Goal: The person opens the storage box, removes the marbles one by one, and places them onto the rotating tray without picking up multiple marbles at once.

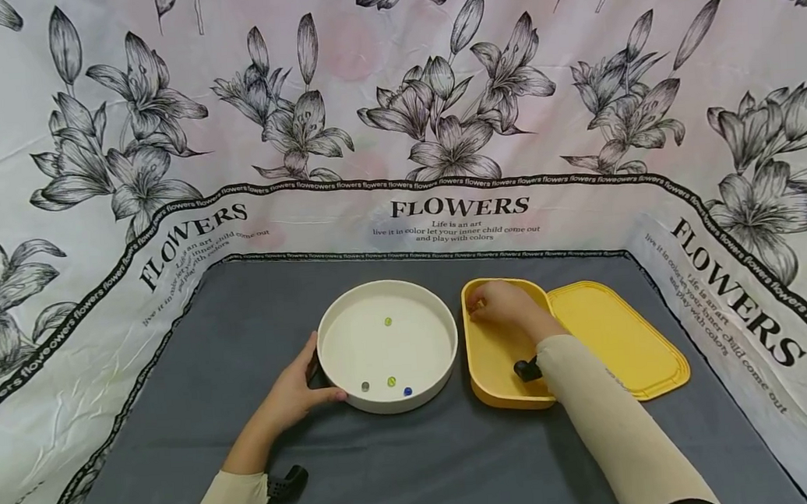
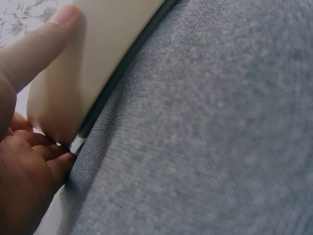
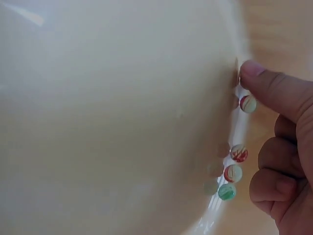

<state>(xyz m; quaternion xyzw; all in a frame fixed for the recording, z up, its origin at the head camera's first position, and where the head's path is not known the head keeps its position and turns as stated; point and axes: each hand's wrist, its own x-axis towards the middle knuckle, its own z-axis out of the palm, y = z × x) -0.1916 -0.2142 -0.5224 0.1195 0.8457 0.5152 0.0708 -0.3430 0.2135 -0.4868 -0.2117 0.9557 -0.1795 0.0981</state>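
Left hand (image 1: 294, 392) grips the left wall of a round cream plastic tray (image 1: 382, 353) containing four small glass marbles (image 1: 391, 382). Right hand (image 1: 507, 307), fingers curled, occupies the yellow rectangular plastic box (image 1: 495, 355) at right, far-left corner; grasp indeterminable.

Marbles (image 1: 391, 382) in tray (image 1: 353, 333) left of box (image 1: 492, 363)
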